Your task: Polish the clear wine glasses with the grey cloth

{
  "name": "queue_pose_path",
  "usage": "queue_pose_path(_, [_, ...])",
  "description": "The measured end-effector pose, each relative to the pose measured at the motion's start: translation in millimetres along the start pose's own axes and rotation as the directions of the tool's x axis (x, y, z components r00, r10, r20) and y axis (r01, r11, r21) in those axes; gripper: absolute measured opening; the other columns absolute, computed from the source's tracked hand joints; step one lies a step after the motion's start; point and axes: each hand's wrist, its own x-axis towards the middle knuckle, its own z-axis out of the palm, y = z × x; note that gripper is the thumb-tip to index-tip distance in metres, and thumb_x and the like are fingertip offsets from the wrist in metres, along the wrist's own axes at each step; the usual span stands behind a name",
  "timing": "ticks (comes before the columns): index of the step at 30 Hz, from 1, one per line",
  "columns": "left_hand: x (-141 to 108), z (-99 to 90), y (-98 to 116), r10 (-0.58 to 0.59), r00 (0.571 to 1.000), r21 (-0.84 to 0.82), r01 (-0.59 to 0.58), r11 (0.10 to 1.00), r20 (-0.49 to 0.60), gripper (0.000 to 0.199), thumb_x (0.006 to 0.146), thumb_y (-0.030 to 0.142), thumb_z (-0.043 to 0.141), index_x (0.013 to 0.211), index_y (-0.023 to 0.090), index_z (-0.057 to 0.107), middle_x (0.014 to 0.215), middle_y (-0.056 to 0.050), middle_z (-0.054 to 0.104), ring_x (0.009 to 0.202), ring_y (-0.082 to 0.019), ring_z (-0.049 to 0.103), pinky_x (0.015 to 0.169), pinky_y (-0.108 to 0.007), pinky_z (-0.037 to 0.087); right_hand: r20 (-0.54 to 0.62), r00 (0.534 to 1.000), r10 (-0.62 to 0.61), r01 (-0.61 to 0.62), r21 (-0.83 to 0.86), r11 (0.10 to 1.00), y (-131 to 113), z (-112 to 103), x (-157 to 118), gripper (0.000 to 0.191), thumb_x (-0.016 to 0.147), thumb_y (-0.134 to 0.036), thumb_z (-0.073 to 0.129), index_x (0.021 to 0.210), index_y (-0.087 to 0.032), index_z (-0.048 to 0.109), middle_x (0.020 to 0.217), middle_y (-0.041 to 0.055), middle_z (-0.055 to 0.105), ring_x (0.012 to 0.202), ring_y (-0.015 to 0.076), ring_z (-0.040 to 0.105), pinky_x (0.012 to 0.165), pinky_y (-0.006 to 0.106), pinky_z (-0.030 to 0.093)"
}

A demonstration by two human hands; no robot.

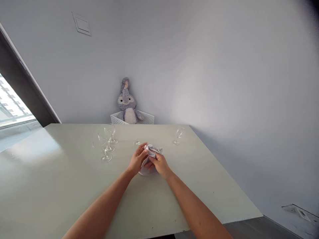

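Over the middle of the pale table [139,205], my left hand [137,160] is closed round the bowl of a stemmed glass [147,149]. The glass seems tilted, its foot [137,142] pointing away to the left. My right hand [159,163] grips a light grey cloth [158,150], pressed against or into the glass's rim; the exact contact is hidden by fingers. Part of the cloth hangs below both hands.
Several clear stemmed glasses [106,156] stand close together at the left. Another stemmed glass [176,142] is upright at the back right. Behind the table, a plush toy [130,115] sits in a white basket [149,118] by the wall.
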Motion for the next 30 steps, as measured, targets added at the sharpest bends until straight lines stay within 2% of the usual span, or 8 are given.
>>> queue_pose_path(5, [1,-9.5,12,0.054,0.994,-0.089,-0.046,0.995,0.094,0.050,0.069,0.028,0.062,0.118,0.027,0.050,0.125,-0.007,0.048,0.103,-0.021,0.052,0.089,-0.036,0.040,0.069,0.993,0.093,-0.108,0.254,0.961,-5,2,-4,0.034,0.074,-0.041,0.058,0.100,-0.019,0.057,0.073,0.0023,0.063,0.059,0.0158,0.063,0.048,0.025,0.048])
queue_pose_path(11, [4,-13.7,13,-0.031,0.994,0.120,0.019,0.993,0.103,0.048,0.073,0.038,0.058,0.117,0.020,0.052,0.079,-0.005,0.063,0.071,-0.017,0.059,0.071,-0.033,0.049,-0.026,0.993,-0.114,0.101,-0.296,0.950,9,6,-8,0.039,0.068,-0.031,0.065,0.106,-0.028,0.060,0.068,0.0008,0.063,0.061,0.0167,0.060,0.058,0.029,0.048])
queue_pose_path(13, [5,-15.2,12,-0.017,0.998,0.223,0.001,0.975,0.067,0.044,0.074,0.042,0.055,0.110,0.019,0.057,0.073,-0.003,0.062,0.070,-0.017,0.058,0.070,-0.033,0.049,-0.048,0.989,-0.143,0.119,-0.335,0.934,11,4,-7,0.033,0.068,-0.030,0.065,0.100,-0.027,0.063,0.067,0.0008,0.063,0.058,0.0160,0.059,0.060,0.030,0.048])
queue_pose_path(19, [2,-18.1,20,0.006,0.984,0.208,-0.043,0.977,0.178,0.051,0.069,0.037,0.062,0.118,0.023,0.052,0.101,-0.008,0.062,0.086,-0.022,0.058,0.075,-0.034,0.047,0.055,0.989,0.140,-0.148,0.186,0.971,6,-4,-1,0.035,0.073,-0.046,0.057,0.093,-0.016,0.059,0.062,0.0004,0.061,0.046,0.0129,0.057,0.042,0.024,0.045])
queue_pose_path(21, [0,-18.3,23,0.006,0.978,0.191,-0.046,0.981,0.208,0.052,0.068,0.036,0.063,0.117,0.023,0.052,0.112,-0.010,0.058,0.091,-0.022,0.057,0.077,-0.034,0.047,0.077,0.986,0.151,-0.164,0.209,0.964,7,-3,-2,0.038,0.075,-0.047,0.054,0.094,-0.015,0.057,0.060,0.0007,0.061,0.045,0.0122,0.056,0.043,0.023,0.045])
queue_pose_path(24, [1,-19.4,24,-0.018,0.982,0.249,-0.030,0.968,0.186,0.055,0.072,0.040,0.058,0.123,0.021,0.046,0.096,-0.007,0.062,0.083,-0.018,0.057,0.075,-0.034,0.048,0.046,0.997,0.058,-0.054,-0.096,0.994,12,3,-7,0.038,0.075,-0.044,0.054,0.103,-0.017,0.056,0.063,0.0024,0.063,0.053,0.0163,0.060,0.049,0.027,0.047])
queue_pose_path(27, [4,-22.1,19,-0.039,0.991,0.388,-0.013,0.922,0.126,0.054,0.080,0.049,0.042,0.124,0.017,0.044,0.065,0.001,0.058,0.061,-0.013,0.056,0.063,-0.031,0.050,0.027,0.987,-0.161,0.151,-0.530,0.834,17,6,-10,0.034,0.072,-0.034,0.059,0.104,-0.022,0.060,0.070,0.0051,0.065,0.066,0.0202,0.061,0.065,0.034,0.048])
queue_pose_path(30, [5,-24.9,13,0.059,0.998,0.654,-0.068,0.753,0.036,0.048,0.085,0.045,0.028,0.120,0.018,0.049,0.059,0.001,0.057,0.055,-0.014,0.056,0.060,-0.030,0.048,0.002,0.982,-0.189,0.146,-0.641,0.754,18,4,-6,0.028,0.072,-0.029,0.059,0.100,-0.024,0.062,0.064,0.0039,0.063,0.062,0.0196,0.061,0.067,0.035,0.047])
